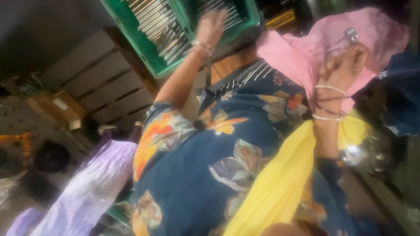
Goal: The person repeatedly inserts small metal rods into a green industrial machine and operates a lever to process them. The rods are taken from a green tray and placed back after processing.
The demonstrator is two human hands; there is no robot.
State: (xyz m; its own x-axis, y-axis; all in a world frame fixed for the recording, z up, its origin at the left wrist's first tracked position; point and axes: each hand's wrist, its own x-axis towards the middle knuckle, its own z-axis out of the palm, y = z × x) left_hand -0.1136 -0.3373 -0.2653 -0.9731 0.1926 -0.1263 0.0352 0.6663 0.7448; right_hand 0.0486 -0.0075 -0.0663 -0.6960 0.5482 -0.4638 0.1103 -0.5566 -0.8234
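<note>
Left hand (210,27) being spread, released, over green crate (146,48) of metal rods (159,27); right hand (345,66) being clenched around small metal part (351,35).

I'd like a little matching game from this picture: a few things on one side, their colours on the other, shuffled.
Things:
1. crate holding metal rods
2. cloth gripped by the right hand
3. scarf draped low in the picture
4. garment of the person nearby

Colours:
A. yellow
B. lilac
C. green
D. pink

Pairs: 1-C, 2-D, 3-A, 4-B
</note>
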